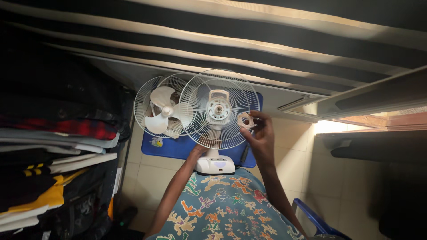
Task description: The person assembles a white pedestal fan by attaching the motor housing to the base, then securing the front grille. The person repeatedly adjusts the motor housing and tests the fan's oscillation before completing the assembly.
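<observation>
Hands [260,133] hold white ring [245,120] beside fan grille [222,109]

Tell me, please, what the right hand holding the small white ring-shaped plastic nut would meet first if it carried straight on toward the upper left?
Probably the round white wire rear grille of the fan; the right hand with the nut already sits at its rim, though depth is unclear.

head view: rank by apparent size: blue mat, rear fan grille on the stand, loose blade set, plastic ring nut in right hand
1. blue mat, though partly hidden.
2. rear fan grille, on the white fan base.
3. loose blade set, lying in the other grille.
4. plastic ring nut, in the right hand.

Mat versus grille is unsure; the grille sits nearer the camera.
</observation>
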